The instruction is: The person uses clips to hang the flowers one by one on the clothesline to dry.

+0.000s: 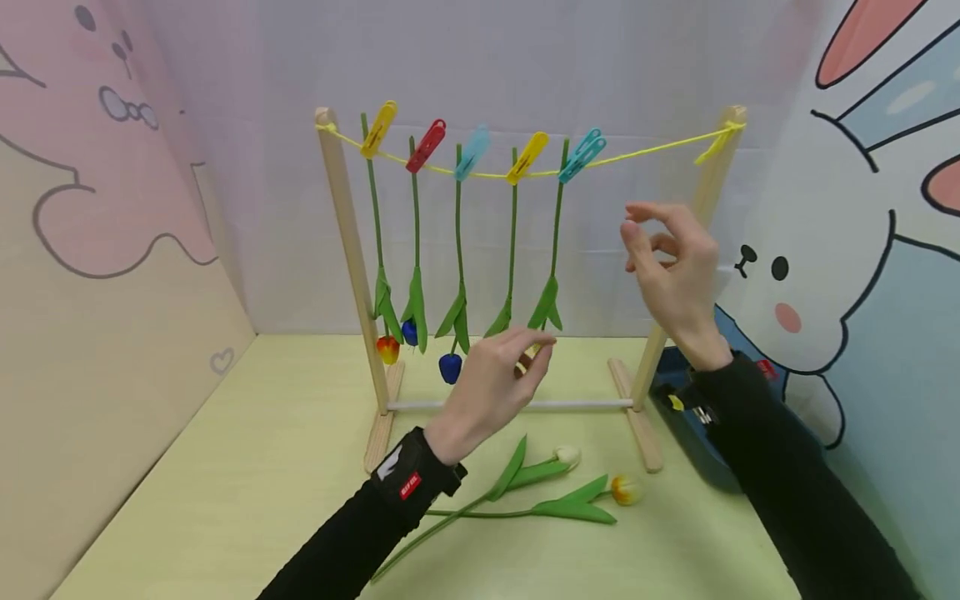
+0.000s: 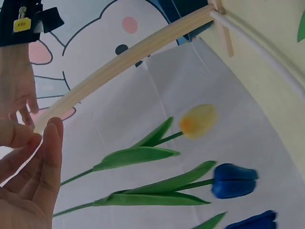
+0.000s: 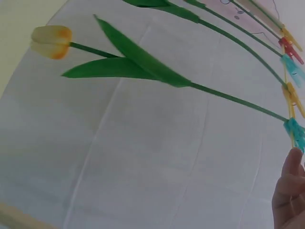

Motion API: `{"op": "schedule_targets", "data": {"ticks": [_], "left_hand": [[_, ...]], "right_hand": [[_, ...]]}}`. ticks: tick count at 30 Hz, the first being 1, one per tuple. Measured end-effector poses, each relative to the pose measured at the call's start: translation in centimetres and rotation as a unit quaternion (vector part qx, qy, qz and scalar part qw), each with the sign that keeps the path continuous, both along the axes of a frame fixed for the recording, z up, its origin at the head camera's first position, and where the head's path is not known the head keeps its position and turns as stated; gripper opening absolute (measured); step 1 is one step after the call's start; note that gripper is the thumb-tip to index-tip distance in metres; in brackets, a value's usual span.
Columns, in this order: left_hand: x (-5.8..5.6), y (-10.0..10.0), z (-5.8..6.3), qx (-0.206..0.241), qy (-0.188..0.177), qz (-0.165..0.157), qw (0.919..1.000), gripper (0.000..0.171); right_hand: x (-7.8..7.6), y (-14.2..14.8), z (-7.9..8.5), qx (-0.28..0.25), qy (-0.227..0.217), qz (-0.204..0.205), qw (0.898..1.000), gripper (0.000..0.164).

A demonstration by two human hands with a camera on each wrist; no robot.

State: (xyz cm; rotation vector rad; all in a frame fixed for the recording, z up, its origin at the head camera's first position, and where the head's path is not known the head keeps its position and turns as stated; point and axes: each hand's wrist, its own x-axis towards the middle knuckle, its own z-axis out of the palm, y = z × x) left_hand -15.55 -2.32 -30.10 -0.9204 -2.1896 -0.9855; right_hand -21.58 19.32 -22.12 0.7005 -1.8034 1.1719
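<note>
My right hand (image 1: 672, 267) is raised to the right of the hung flowers, below the yellow line (image 1: 645, 150), with its fingers loosely bent and nothing between them. Nearest to it, a teal clothespin (image 1: 582, 156) clips the stem of an upside-down yellow tulip (image 3: 51, 42). My left hand (image 1: 491, 383) hovers in front of the hanging flowers, fingers loosely bent and holding nothing. It hides some of the blooms in the head view. Further left hang a blue tulip (image 1: 450, 367) and a red-yellow tulip (image 1: 387, 349), clipped by a light blue clothespin (image 1: 471, 153) and a yellow clothespin (image 1: 378, 129).
A wooden frame (image 1: 348, 250) with a white crossbar (image 1: 577, 405) carries the line. On the table before it lie a white tulip (image 1: 567, 456) and a yellow-orange tulip (image 1: 626, 490), stems crossing. A dark blue bin (image 1: 697, 450) stands at the right, partly behind my right arm.
</note>
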Motion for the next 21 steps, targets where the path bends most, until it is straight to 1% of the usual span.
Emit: {"op": "schedule_targets", "data": {"ticks": [3, 4, 8, 10, 12, 14, 16, 20, 21], "left_hand": [[0.8, -1.5, -2.4, -0.027, -0.057, 0.001, 0.9980, 0.019], [1.0, -2.0, -3.2, -0.035, -0.075, 0.004, 0.9965, 0.019], [1.6, -4.1, -6.3, -0.065, -0.135, 0.021, 0.9885, 0.017], [1.8, -4.9, -7.5, -0.077, -0.159, 0.024, 0.9840, 0.016], [1.8, -5.5, -8.4, -0.089, -0.180, 0.027, 0.9793, 0.015], [1.8, -6.0, -9.1, -0.099, -0.201, 0.026, 0.9743, 0.016], [1.8, -6.3, -9.7, -0.108, -0.229, 0.019, 0.9674, 0.016], [1.8, -6.7, -10.8, -0.130, -0.282, -0.011, 0.9506, 0.020], [1.8, -6.8, -11.1, -0.137, -0.290, -0.018, 0.9469, 0.021]], "right_hand": [[0.3, 2.3, -2.3, 0.013, -0.009, -0.021, 1.000, 0.019], [0.3, 3.0, -3.1, 0.016, -0.010, -0.034, 0.999, 0.018], [-0.6, 6.2, -6.0, 0.033, -0.001, -0.087, 0.996, 0.014], [-1.2, 7.8, -7.3, 0.056, 0.007, -0.115, 0.992, 0.013], [-1.8, 9.6, -8.6, 0.090, 0.004, -0.134, 0.987, 0.013], [-2.3, 11.3, -9.8, 0.131, -0.020, -0.155, 0.979, 0.014], [-2.9, 12.9, -11.1, 0.163, -0.038, -0.164, 0.972, 0.015], [-3.7, 15.3, -13.5, 0.212, -0.124, -0.174, 0.954, 0.020], [-3.8, 15.8, -13.8, 0.229, -0.151, -0.175, 0.946, 0.021]]}}
